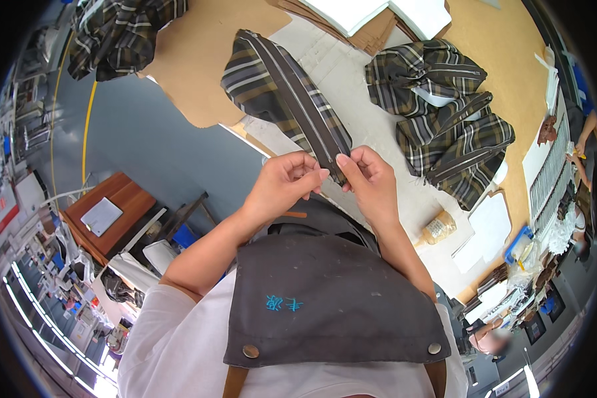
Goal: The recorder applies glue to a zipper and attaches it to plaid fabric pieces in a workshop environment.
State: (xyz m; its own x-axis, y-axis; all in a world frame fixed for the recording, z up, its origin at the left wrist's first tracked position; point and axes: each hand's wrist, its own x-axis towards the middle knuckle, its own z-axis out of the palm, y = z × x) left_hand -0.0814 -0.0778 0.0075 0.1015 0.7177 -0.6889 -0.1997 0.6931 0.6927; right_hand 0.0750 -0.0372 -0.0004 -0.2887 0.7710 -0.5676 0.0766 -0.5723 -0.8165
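Note:
A plaid fabric piece (pixel 259 87) in grey, black, white and yellow lies on the table, with a long dark zipper strip (pixel 295 93) running along it toward me. Its near end is pinched between the thumb and fingers of my right hand (pixel 370 178). Just beside it, my left hand (pixel 286 180) has its thumb and fingertips closed at the edge of that same end; the fingertips partly hide what they grip. Both hands are close together over the table's near edge, in front of my dark apron (pixel 338 298).
More plaid zippered pieces (pixel 454 132) are heaped on the right, and a plaid bundle (pixel 123 40) sits far left on brown paper (pixel 199 73). A bottle of yellowish liquid (pixel 439 227) lies near the right edge beside white sheets (pixel 485 232). A wooden desk (pixel 129 199) stands left.

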